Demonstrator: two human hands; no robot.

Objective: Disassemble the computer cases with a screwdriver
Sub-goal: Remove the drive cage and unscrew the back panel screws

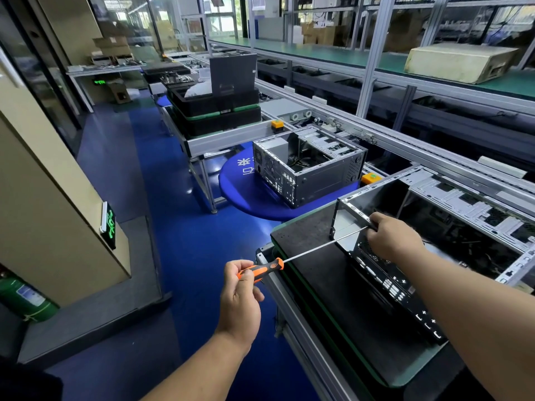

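Two bare forearms enter from the lower edge of the head view. The left hand (240, 296) and the right hand (393, 237) are uncovered: each shows bare fingers and a bare wrist. Both forearms are bare along their whole visible length, up to the frame edge, so any sleeve lies out of view. The fingernails of the left hand are short and unpainted. The rest of the body lies outside the frame, apart from a dark, indistinct shape at the lower left corner that cannot be identified.
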